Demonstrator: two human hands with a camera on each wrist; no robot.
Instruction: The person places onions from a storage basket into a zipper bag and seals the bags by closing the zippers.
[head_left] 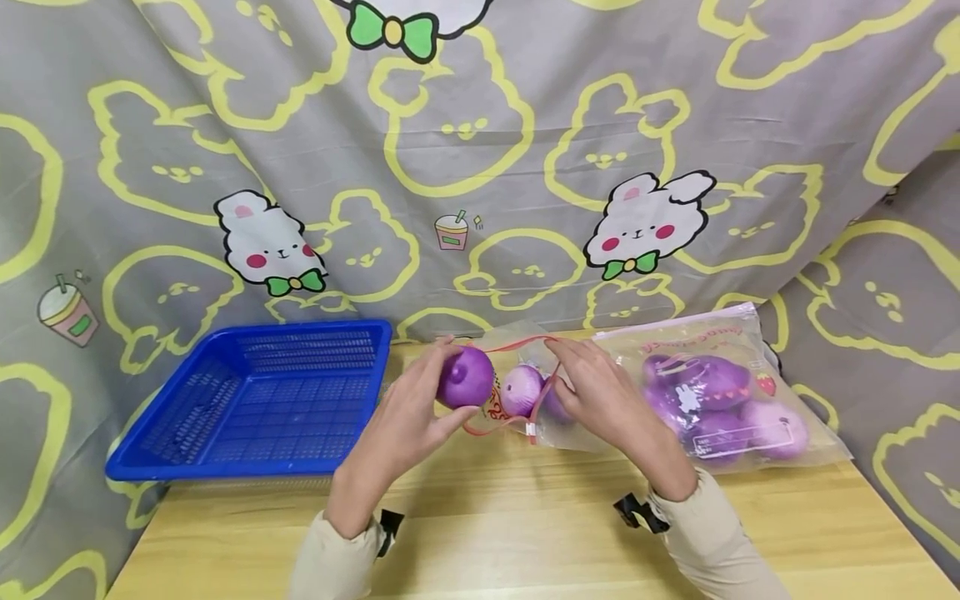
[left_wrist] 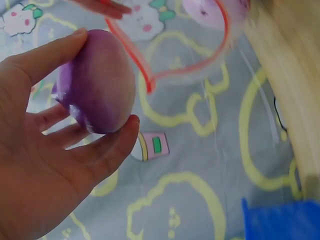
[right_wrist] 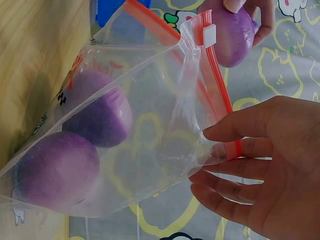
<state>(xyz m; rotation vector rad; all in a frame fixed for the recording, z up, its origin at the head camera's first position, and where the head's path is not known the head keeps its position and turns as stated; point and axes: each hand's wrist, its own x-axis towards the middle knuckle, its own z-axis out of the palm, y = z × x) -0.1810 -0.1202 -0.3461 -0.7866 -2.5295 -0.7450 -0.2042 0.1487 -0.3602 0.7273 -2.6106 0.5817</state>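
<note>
My left hand [head_left: 408,408] grips a round purple onion [head_left: 467,379] between thumb and fingers, at the mouth of a clear zip bag [right_wrist: 150,100]. A small nub shows on the onion's side, and its other side is paler in the left wrist view. The bag's red zip edge [right_wrist: 220,85] stands spread apart, with a white slider at one end. My right hand [head_left: 607,396] pinches that edge between thumb and fingers. Inside the bag lie two more purple onions [right_wrist: 57,170], one partly behind the other in the right wrist view.
An open blue plastic basket [head_left: 247,477] stands on the left of the wooden table [head_left: 517,533]. To the right lies a second clear zip bag [head_left: 690,329] holding several purple items. A grey patterned cloth [head_left: 495,167] hangs behind the table.
</note>
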